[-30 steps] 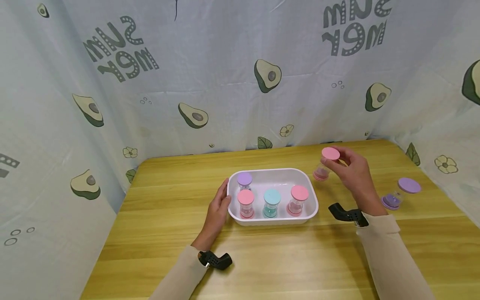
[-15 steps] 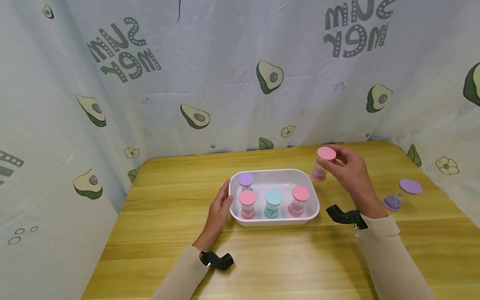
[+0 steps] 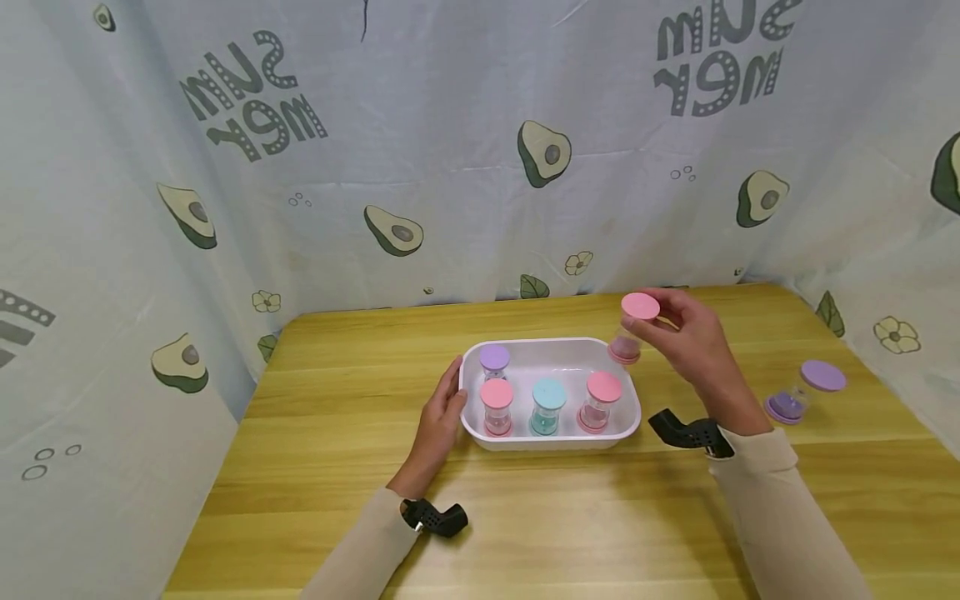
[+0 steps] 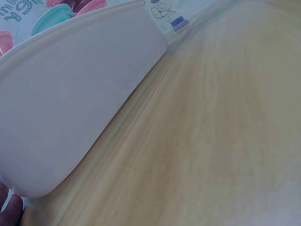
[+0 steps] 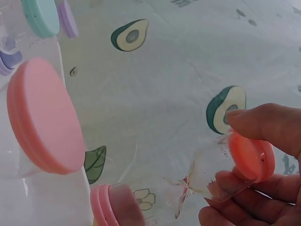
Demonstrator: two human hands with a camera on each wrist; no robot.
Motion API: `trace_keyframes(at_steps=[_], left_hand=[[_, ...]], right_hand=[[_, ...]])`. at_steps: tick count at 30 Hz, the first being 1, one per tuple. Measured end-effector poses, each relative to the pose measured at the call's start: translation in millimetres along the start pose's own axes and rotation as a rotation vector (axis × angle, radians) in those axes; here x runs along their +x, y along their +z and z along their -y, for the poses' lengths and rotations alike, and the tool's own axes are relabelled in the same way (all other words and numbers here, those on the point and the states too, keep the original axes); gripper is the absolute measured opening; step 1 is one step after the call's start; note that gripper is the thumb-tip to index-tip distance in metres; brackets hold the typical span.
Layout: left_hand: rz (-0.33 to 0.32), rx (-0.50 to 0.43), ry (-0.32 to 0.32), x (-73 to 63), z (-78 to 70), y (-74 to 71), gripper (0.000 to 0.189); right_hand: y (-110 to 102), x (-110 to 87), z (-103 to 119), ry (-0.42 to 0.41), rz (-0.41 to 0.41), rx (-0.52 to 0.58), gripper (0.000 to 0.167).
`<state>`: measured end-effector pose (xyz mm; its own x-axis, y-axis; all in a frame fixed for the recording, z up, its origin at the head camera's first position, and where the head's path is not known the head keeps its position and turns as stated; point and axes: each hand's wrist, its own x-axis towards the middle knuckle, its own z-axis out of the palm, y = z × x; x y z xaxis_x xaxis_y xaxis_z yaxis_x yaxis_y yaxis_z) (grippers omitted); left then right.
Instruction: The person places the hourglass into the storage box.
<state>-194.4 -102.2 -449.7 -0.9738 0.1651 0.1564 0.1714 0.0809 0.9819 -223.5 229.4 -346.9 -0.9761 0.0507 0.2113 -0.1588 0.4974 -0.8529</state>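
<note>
My right hand (image 3: 690, 342) pinches a pink sand timer (image 3: 640, 307) by its upper cap, between thumb and fingers, at the white tray's back right corner. In the right wrist view the timer's clear glass (image 5: 207, 172) shows below the fingers, over its pink lower cap (image 5: 106, 207). My left hand (image 3: 435, 421) rests along the left end of the white tray (image 3: 555, 444), fingers fairly straight against its wall. Inside the tray stand a purple sand timer (image 3: 494, 358), a blue one (image 3: 549, 394), and two pink ones, left (image 3: 497, 393) and right (image 3: 603, 387).
Another purple sand timer (image 3: 822, 376) stands on the wooden table (image 3: 337, 400), right of my right forearm. A curtain (image 3: 450, 125) with avocado prints hangs behind the table's back edge and along its sides.
My right hand has moved left with the pink sand timer, from beside the tray to its back right corner. My left hand has stayed at the tray's left end.
</note>
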Motion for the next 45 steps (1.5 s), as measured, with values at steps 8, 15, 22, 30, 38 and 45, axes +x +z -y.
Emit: trace_keyframes(at_steps=[8,15,22,30,38,45], left_hand=[[-0.001,0.003,-0.003,0.5,-0.1,0.6,0.051],[-0.004,-0.001,0.001,0.2,-1.3,0.5,0.052],[-0.001,0.006,-0.006,-0.6,-3.3,0.4,0.051],[0.002,0.002,-0.011,-0.7,-4.4,0.6,0.051],[-0.009,0.011,-0.01,0.6,-4.6,-0.1,0.051],[-0.009,-0.002,-0.022,-0.4,-2.2,1.1,0.051]], right_hand=[[10,3.8,6,-0.019,0.07,0.008,0.058],[14,5.1,10,-0.032,0.13,-0.021,0.06],[20,8.3,13,-0.039,0.187,-0.028,0.061],[29,14.0,15,-0.034,0.252,-0.016,0.063],[42,20.1,15,-0.047,0.283,-0.002,0.056],[52,18.5,12,-0.042,0.303,-0.001,0.05]])
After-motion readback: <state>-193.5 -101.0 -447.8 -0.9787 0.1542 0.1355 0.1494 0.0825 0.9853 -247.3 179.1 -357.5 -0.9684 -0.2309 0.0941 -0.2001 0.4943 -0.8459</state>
